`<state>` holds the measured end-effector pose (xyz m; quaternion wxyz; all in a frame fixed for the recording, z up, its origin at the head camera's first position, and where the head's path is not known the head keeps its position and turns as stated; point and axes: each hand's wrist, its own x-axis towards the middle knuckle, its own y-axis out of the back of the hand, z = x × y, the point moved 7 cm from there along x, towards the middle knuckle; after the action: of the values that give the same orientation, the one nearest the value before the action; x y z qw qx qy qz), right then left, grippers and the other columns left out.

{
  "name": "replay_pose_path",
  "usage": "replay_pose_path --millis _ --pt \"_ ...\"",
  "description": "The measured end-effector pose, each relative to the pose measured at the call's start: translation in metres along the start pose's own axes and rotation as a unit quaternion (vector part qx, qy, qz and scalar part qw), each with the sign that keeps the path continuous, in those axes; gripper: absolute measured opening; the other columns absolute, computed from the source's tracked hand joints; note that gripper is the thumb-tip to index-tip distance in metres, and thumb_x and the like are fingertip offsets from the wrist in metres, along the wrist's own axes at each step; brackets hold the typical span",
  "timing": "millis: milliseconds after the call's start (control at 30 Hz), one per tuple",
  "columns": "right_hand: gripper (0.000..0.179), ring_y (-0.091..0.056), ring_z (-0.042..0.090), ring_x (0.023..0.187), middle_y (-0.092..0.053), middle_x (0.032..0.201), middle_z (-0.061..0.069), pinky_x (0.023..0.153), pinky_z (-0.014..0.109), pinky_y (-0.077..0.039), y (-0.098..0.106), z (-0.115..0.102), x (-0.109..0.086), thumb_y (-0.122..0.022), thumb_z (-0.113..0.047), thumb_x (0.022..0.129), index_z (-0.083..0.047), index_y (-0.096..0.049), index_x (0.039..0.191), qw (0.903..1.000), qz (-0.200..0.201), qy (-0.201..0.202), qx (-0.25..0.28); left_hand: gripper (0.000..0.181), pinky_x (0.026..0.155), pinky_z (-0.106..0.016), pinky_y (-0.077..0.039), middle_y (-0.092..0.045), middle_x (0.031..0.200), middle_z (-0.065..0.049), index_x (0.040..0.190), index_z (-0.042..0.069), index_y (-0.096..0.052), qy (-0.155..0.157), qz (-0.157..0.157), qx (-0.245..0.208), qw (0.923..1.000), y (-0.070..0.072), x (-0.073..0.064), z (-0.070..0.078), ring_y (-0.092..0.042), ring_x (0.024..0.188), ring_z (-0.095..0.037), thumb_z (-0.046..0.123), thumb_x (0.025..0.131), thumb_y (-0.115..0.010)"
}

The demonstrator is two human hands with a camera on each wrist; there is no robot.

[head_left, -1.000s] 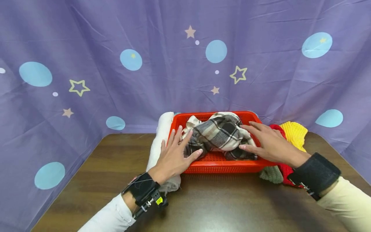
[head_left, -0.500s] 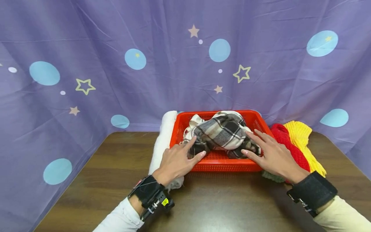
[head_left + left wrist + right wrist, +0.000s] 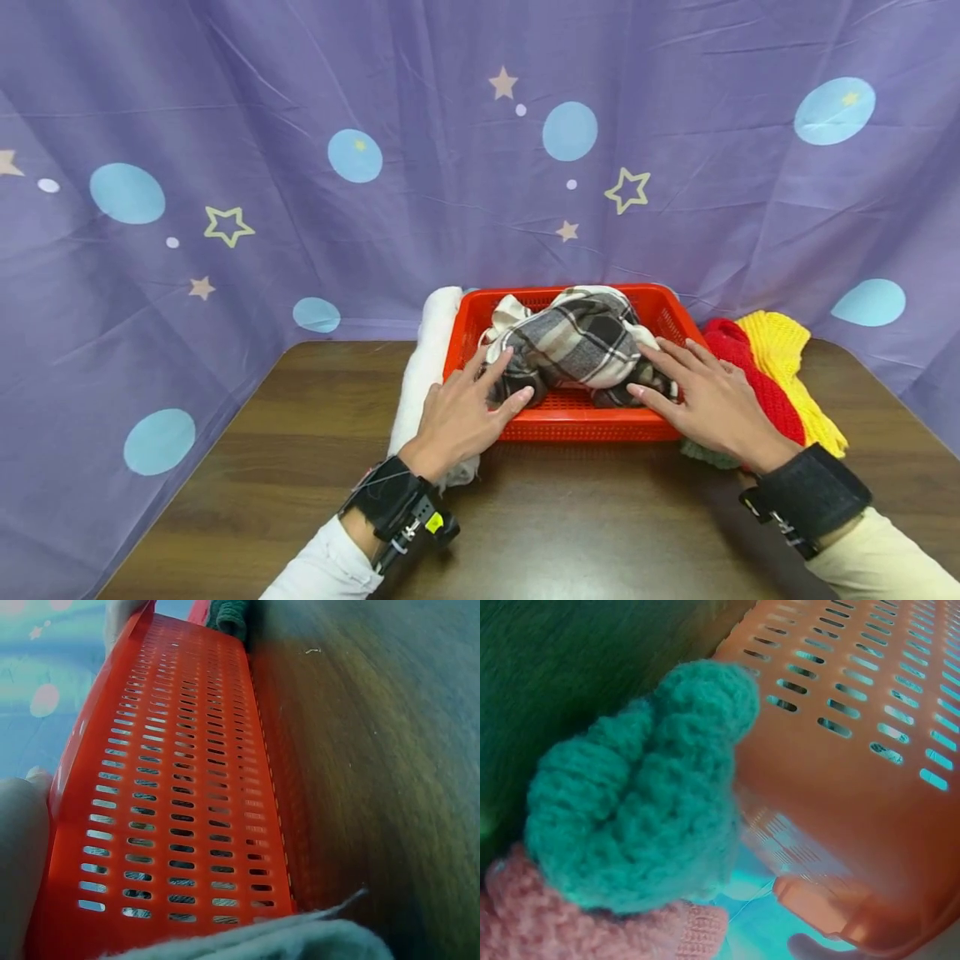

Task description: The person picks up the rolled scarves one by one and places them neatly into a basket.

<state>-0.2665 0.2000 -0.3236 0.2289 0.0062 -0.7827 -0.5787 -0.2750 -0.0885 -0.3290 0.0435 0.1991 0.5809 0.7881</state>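
A bunched black, white and grey plaid cloth [image 3: 573, 342] lies inside a red plastic basket [image 3: 585, 430]. My left hand [image 3: 459, 421] is over the basket's front left corner, its fingers extended towards the cloth and its thumb inside the rim. At the front right corner, my right hand [image 3: 712, 404] has its fingers extended over the rim, the fingertips at the cloth's right end. Whether the fingertips press the cloth or only hover near it, I cannot tell. The left wrist view shows the basket's slotted front wall [image 3: 180, 787] and part of my left hand [image 3: 22, 855] at the rim.
A rolled white cloth [image 3: 425, 367] lies along the basket's left side. On the right are red [image 3: 761, 387] and yellow [image 3: 783, 354] knitted pieces, with a green knitted piece [image 3: 645, 787] by the basket's corner. Behind the brown table [image 3: 585, 517] hangs a purple curtain [image 3: 450, 192].
My left fingers have come down from a raised spread to the basket's corner. My right hand has drawn slightly nearer the front right corner. The head view has shifted a little; the plaid cloth looks unchanged.
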Motion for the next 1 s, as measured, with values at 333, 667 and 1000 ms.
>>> replay_pose_path --millis 333,667,1000 --pt "0.066 -0.056 0.042 0.123 -0.062 0.134 0.02 0.094 0.067 -0.038 0.0009 -0.0001 -0.0006 -0.061 -0.056 0.093 -0.02 -0.052 0.148 1.0 0.004 -0.001 0.007 0.036 0.086 -0.052 -0.042 -0.07 0.112 -0.001 0.107 0.021 -0.078 -0.008 0.054 0.014 0.9984 0.0051 0.0007 0.0023 -0.059 0.104 -0.026 0.041 0.089 -0.055" --pt "0.067 -0.051 0.043 0.128 -0.059 0.138 0.022 0.099 0.069 -0.032 0.003 0.0007 -0.0012 -0.061 -0.055 0.093 -0.018 -0.052 0.148 0.9999 0.012 0.004 0.0 0.076 0.092 -0.055 -0.046 -0.028 0.165 -0.006 0.157 0.035 -0.036 0.009 0.027 -0.018 0.9994 0.0007 0.0025 -0.0001 -0.04 0.143 -0.033 0.074 0.093 -0.045" --pt "0.068 -0.051 0.042 0.128 -0.059 0.137 0.022 0.099 0.071 -0.029 0.0008 0.0 -0.0014 -0.061 -0.056 0.093 -0.019 -0.051 0.149 0.9999 0.014 0.004 0.001 0.045 0.092 -0.055 -0.042 -0.059 0.137 -0.005 0.124 0.024 -0.073 0.001 0.046 0.0 0.9989 0.0029 0.0024 0.0005 -0.052 0.124 -0.03 0.046 0.089 -0.055"
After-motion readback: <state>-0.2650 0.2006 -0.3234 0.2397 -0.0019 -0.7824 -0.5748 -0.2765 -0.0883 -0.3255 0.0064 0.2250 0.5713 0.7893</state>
